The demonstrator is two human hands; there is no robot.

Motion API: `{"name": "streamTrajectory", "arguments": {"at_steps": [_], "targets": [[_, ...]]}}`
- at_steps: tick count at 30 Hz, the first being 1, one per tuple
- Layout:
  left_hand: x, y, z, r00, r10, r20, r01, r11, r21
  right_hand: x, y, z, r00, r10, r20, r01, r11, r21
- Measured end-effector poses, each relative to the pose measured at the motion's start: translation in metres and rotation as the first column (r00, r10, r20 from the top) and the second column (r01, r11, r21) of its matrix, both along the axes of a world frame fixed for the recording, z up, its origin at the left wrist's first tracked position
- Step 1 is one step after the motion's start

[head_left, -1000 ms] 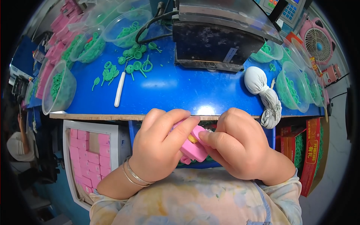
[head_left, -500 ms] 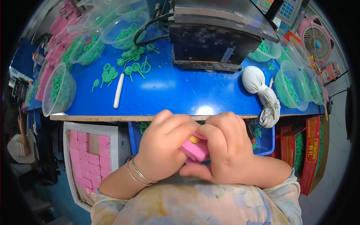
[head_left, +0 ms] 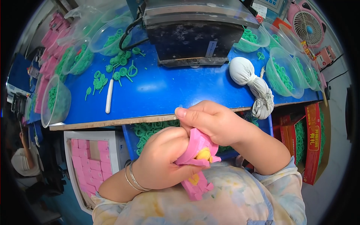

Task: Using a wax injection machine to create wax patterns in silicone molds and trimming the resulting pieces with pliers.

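My left hand (head_left: 161, 157) grips a pink soft mould (head_left: 198, 146), which is bent open with a rounded yellow piece (head_left: 204, 153) showing inside. The mould's lower flap (head_left: 197, 187) hangs below that hand, with more yellow on it. My right hand (head_left: 210, 122) is closed just above and against the mould, thumb pointing left; what its fingertips hold is hidden. Beyond my hands on the blue worktop (head_left: 157, 97) lie a white-handled pick (head_left: 109, 95), loose green plastic pieces (head_left: 123, 67) and a knotted white cloth bundle (head_left: 251, 82).
A black machine (head_left: 191, 41) stands at the back between bowls (head_left: 52, 108) of green pieces. Below the wooden edge are a blue bin (head_left: 142, 135), a box of pink blocks (head_left: 86, 161) and red cartons (head_left: 311, 142). Another person's arm (head_left: 26, 146) shows at far left; a pink fan (head_left: 305, 26) stands right.
My right hand has moved up and left above the mould. The mould has swung open, its lower part now hanging down and more yellow showing. The view has shifted slightly.
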State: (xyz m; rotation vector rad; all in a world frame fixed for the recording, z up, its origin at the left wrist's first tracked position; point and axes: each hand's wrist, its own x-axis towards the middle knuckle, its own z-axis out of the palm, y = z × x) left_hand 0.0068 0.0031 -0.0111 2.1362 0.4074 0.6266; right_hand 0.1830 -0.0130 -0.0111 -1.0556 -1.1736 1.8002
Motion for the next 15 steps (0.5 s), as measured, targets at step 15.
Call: {"name": "streamTrajectory", "arguments": {"at_steps": [15], "targets": [[0.005, 0.003, -0.012, 0.988, 0.083, 0.132, -0.117, 0.956, 0.271, 0.000, -0.009, 0.005, 0.956, -0.219, 0.196, 0.166, 0.953, 0.254]]}}
